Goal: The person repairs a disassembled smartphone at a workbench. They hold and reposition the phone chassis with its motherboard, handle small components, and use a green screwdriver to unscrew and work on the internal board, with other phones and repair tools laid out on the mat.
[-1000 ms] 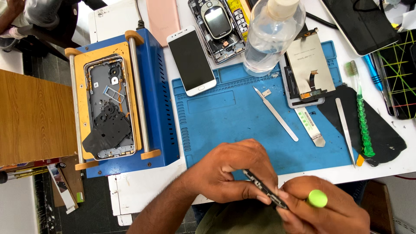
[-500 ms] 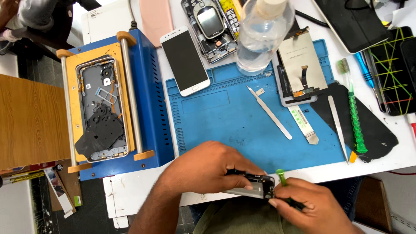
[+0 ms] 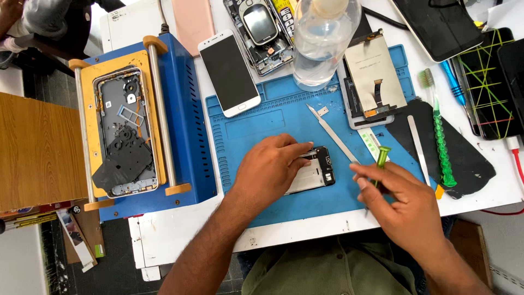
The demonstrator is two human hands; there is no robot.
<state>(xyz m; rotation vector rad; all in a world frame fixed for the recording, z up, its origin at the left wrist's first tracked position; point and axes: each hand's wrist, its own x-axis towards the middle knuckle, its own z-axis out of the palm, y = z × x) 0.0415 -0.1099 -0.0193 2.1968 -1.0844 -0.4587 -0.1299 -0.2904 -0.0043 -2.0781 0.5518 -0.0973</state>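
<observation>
My left hand (image 3: 270, 169) lies flat on an opened phone body (image 3: 316, 172) and presses it onto the blue work mat (image 3: 251, 128). Only the phone's right part, with its dark top end, shows past my fingers. My right hand (image 3: 406, 205) is just right of the phone and holds a green-handled screwdriver (image 3: 381, 159) upright between thumb and fingers. The driver's tip is hidden behind my hand.
A blue heating machine (image 3: 183, 114) with a phone frame clamped on it stands at left. On the mat lie a white phone (image 3: 229, 71), a clear bottle (image 3: 323, 38), a display panel (image 3: 374, 74), metal tweezers (image 3: 332, 133) and a green toothbrush (image 3: 439, 136). A wooden surface (image 3: 33, 153) is far left.
Both hands have come up from below the table edge onto the mat. The phone body now lies flat under my left hand, and my right hand has drawn apart from it.
</observation>
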